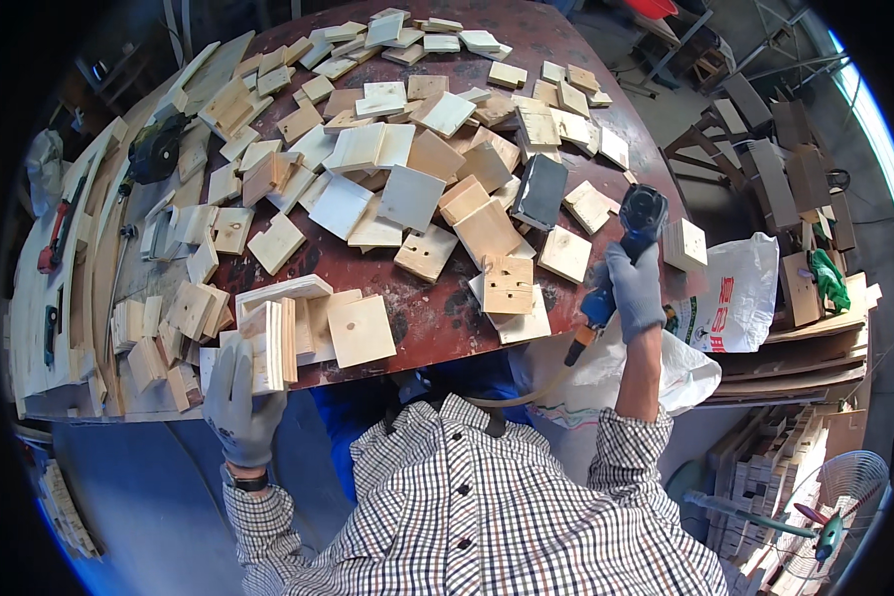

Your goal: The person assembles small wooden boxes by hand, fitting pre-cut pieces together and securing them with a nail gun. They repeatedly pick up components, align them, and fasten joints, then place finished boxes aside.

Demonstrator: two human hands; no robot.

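My left hand (236, 409), in a grey work glove, is at the table's near edge, its fingers closed on a stack of thin square wooden pieces (274, 348) standing on edge. My right hand (636, 288), also gloved, grips a hand-held air tool (643, 211) with a round black head, over the table's right edge. A blue and orange fitting (594, 313) joins the tool to a yellowish hose running below the table edge. Next to the left hand lies a pale wooden square (361, 331). Between my hands rests a block with drilled holes (508, 285).
Loose wooden squares (412, 199) cover much of the dark red table (407, 343). Long boards with a black and yellow power tool (157, 149) lie left. White sacks (740, 293) hang at the right edge, beside stacked boards (785, 363) and a wire-caged fan (829, 531).
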